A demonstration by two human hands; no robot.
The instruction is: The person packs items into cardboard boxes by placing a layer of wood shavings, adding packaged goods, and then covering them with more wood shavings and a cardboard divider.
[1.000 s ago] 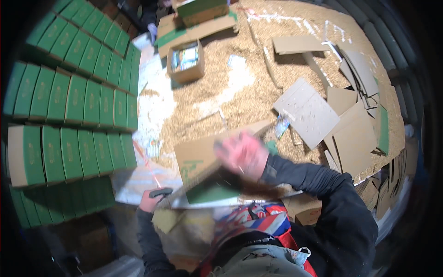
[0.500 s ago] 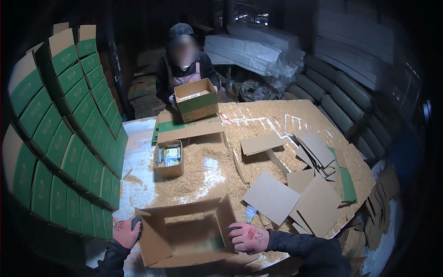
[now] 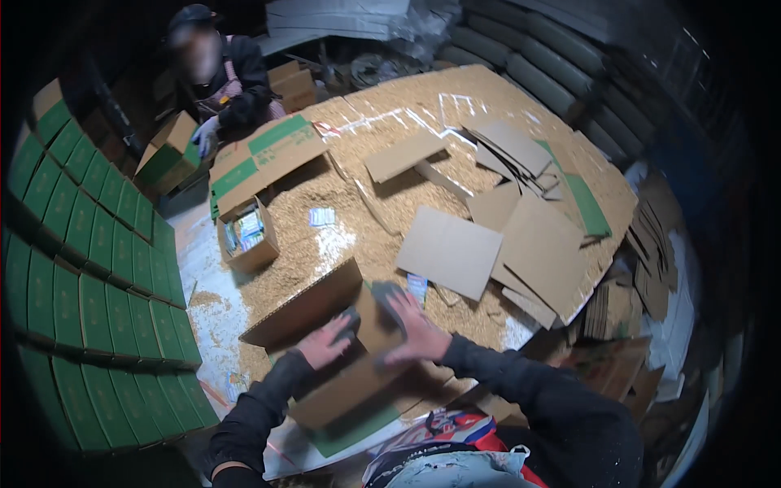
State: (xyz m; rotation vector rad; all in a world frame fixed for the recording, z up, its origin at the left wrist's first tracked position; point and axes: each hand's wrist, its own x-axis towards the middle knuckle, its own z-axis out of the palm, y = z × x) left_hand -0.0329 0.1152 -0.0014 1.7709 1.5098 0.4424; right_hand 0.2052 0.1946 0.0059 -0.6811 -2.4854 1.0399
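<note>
Across the middle, a wide desk (image 3: 205,272), thickly strewn with loose tan grain (image 3: 305,191) and white along the left. Up the left side, a tall stack of green boxes (image 3: 89,301), row upon row, close together. Beyond the far right edge, long dark bundles (image 3: 545,81), piled up. At the far left corner, a co-worker (image 3: 236,77) in a dark cap and an apron. Over the right half of the desk, flat cardboard sheets (image 3: 451,252), overlapping at odd angles.

At the near edge, beneath both hands, an open carton (image 3: 350,398), tan and green, with panels raised around a hollow middle. Near the co-worker, a flattened carton (image 3: 277,150), tan and green; just beyond, next to a gloved hand (image 3: 206,137), a tilted box (image 3: 167,154). Left on the desk, a small carton (image 3: 262,254), top open, full of packets (image 3: 246,229).

At the right end of the open carton, the right hand (image 3: 416,332), fingers (image 3: 399,302) spread, thumb well apart. Over the hollow, the left hand (image 3: 328,342), fingers close together; cannot tell whether closed on a panel. On the grain, a pale packet (image 3: 321,216); at the edge of the cardboard sheets, a bluish packet (image 3: 416,285).
</note>
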